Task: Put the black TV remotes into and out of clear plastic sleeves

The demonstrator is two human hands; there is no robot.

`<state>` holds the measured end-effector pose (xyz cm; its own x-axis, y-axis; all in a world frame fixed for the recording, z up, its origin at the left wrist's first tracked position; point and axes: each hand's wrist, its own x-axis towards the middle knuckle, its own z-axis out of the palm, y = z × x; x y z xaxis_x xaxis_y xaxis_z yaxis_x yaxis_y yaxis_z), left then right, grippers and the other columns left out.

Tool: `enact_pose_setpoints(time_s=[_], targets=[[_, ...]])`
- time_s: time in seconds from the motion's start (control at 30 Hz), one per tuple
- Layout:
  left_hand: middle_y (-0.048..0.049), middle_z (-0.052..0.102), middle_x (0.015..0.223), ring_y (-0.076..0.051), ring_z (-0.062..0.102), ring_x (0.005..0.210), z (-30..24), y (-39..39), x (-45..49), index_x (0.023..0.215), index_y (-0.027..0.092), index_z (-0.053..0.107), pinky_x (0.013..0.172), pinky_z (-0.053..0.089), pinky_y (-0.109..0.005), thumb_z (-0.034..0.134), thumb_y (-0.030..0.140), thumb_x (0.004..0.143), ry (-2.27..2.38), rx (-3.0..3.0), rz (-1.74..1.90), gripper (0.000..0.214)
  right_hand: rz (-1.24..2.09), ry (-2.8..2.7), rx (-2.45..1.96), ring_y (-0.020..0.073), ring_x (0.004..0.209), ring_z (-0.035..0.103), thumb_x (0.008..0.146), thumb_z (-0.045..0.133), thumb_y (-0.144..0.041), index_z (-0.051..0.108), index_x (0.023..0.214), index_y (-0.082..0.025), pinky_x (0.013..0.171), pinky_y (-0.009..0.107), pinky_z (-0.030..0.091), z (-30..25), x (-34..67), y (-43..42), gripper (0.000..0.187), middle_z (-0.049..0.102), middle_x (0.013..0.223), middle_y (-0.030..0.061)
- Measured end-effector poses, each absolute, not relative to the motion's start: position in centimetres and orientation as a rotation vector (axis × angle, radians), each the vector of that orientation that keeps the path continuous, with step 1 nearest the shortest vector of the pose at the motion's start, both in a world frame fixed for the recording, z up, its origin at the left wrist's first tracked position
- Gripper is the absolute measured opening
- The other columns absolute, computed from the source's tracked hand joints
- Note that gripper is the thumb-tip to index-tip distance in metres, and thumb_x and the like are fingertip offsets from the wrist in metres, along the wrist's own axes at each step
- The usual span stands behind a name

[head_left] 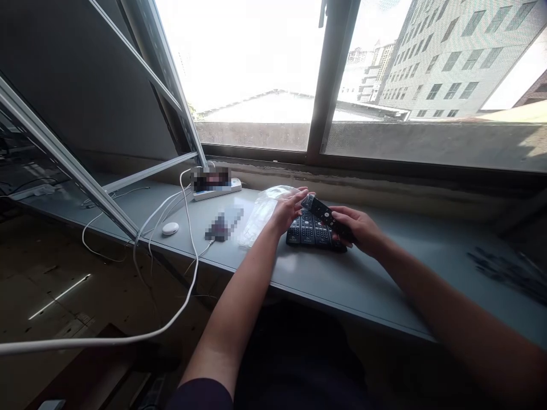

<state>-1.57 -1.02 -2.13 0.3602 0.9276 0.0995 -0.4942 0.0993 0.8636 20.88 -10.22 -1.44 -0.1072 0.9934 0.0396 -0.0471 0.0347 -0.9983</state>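
My right hand (358, 226) grips a black remote control (321, 212) by its near end and holds it slanted above a row of several black remotes (308, 232) lying side by side on the grey ledge (376, 279). My left hand (289, 209) hovers at the raised remote's far end, fingers spread, fingertips touching or almost touching it. Just left of that hand lies a clear plastic bag (262, 212).
A white power strip (217, 188) sits near the window, with white cables (188, 239) trailing off the ledge's left edge. A small white round device (170, 229) lies beside them. Dark items (508, 270) lie at the far right. A metal frame (85, 176) slants at left.
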Motion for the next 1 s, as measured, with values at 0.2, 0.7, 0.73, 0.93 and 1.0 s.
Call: enact_pose_setpoints(time_s=[0.2, 0.7, 0.73, 0.93, 1.0], targets=[[-0.0129, 0.083, 0.134, -0.02, 0.078, 0.103, -2.4, -1.4, -1.4, 0.133, 0.025, 0.081, 0.062, 0.047, -0.019, 0.099, 0.031, 0.084, 0.517, 1.017, 1.102, 0.052, 1.232, -1.244, -1.088, 0.0185, 0.058, 0.069, 0.097, 0.085, -0.04, 0.077, 0.133, -0.019, 0.034, 0.023, 0.043, -1.4, 20.9, -10.2, 0.042, 0.081, 0.09, 0.0071], [-0.0156, 0.081, 0.14, -0.025, 0.077, 0.115, -2.4, -1.5, -1.2, 0.141, 0.023, 0.076, 0.066, 0.047, -0.022, 0.091, 0.05, 0.093, 0.55, 1.128, 1.021, 0.057, 1.203, -1.308, -1.142, 0.0174, 0.047, 0.063, 0.091, 0.089, -0.053, 0.078, 0.139, -0.018, 0.036, 0.025, 0.043, -1.4, 20.7, -10.5, 0.06, 0.076, 0.071, 0.0023], [-0.0159, 0.081, 0.141, -0.025, 0.077, 0.114, -2.3, -1.4, -1.2, 0.138, 0.023, 0.077, 0.066, 0.047, -0.023, 0.088, 0.053, 0.095, 0.551, 1.1, 1.034, 0.054, 1.206, -1.297, -1.125, 0.0171, 0.048, 0.063, 0.091, 0.089, -0.052, 0.079, 0.139, -0.019, 0.035, 0.025, 0.043, -1.5, 20.8, -10.4, 0.059, 0.076, 0.071, 0.0023], [-0.0152, 0.082, 0.135, -0.025, 0.076, 0.105, -2.2, -0.5, -1.4, 0.126, 0.02, 0.082, 0.057, 0.042, -0.022, 0.073, 0.059, 0.102, 0.613, 0.934, 1.143, 0.047, 1.193, -1.229, -1.075, 0.0186, 0.055, 0.069, 0.09, 0.091, -0.045, 0.083, 0.128, -0.021, 0.033, 0.023, 0.042, -2.0, 21.2, -9.8, 0.046, 0.08, 0.083, 0.0053], [-0.0132, 0.082, 0.135, -0.024, 0.076, 0.108, -2.3, -0.3, -1.5, 0.129, 0.021, 0.083, 0.058, 0.043, -0.022, 0.07, 0.049, 0.104, 0.639, 0.936, 1.168, 0.04, 1.191, -1.203, -1.072, 0.0181, 0.055, 0.069, 0.089, 0.091, -0.043, 0.083, 0.125, -0.021, 0.032, 0.023, 0.041, -1.9, 21.2, -9.7, 0.043, 0.082, 0.088, 0.0065]])
